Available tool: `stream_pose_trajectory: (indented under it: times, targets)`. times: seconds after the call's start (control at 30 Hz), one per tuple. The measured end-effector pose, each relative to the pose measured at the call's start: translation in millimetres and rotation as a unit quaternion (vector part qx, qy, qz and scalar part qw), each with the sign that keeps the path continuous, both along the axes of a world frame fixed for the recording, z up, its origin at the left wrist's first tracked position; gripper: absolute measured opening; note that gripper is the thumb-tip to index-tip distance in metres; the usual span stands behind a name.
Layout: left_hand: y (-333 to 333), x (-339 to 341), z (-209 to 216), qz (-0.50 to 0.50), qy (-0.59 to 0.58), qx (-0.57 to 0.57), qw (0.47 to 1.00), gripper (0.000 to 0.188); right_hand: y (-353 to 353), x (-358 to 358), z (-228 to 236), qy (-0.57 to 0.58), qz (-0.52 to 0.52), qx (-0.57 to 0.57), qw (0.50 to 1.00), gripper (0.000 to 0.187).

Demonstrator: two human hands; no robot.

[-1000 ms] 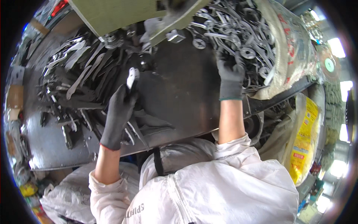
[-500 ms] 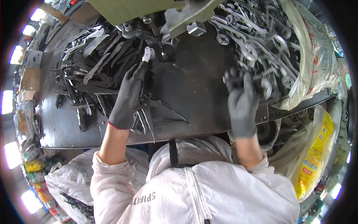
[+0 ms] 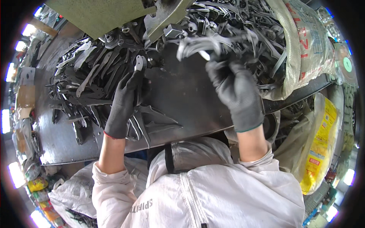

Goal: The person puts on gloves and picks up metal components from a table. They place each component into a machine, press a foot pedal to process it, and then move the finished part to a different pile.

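Observation:
Both my hands wear dark grey gloves. My left hand (image 3: 123, 100) is closed on a flat steel plate (image 3: 140, 62) with small holes, whose light rounded end sticks up past the fingertips. Close beside it lies a heap of dark, curved flat metal plates (image 3: 89, 78). A few long pointed plates (image 3: 154, 117) spread out below its wrist side. My right hand (image 3: 237, 89) is raised, its fingers closed on a curved silvery metal part (image 3: 201, 45) that is smeared by motion. Beyond that hand is a tangled pile of silvery metal parts (image 3: 262, 34).
A green machine body (image 3: 99, 15) with a small square metal block (image 3: 173, 30) hangs over the far side of the dark metal table (image 3: 190, 95). A woven sack (image 3: 300, 53) stands at the right. Below it rests a yellow-printed bag (image 3: 321, 140).
My right hand has moved left and away from the silvery pile, with a curved metal part now showing at its fingers. My left hand still holds the plate. The whole view has shifted slightly.

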State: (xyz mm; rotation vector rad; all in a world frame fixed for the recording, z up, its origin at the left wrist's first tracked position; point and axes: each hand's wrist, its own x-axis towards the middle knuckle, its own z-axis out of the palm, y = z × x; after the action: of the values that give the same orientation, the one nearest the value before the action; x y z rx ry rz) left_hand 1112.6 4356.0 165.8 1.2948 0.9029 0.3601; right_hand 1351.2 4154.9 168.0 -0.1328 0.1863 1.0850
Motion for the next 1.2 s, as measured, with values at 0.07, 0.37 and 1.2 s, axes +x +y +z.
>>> stream_pose_trajectory:
  times: [0.07, 0.37, 1.2]
  targets:
    - [-8, 5, 3, 0.044, -0.019, -0.038, 0.998, 0.035, 3, 1, 40, -0.037, -0.056, -0.018, 0.998, 0.020]
    - [-8, -9, -28, -0.017, -0.019, 0.016, 1.000, 0.043, 6, -32, 5, -0.412, -0.037, -0.363, 0.835, 0.018]
    - [13, -26, -4, 0.049, -0.057, -0.069, 0.995, 0.040, 101, -28, -32, 0.010, 0.380, 0.076, 0.922, 0.022]
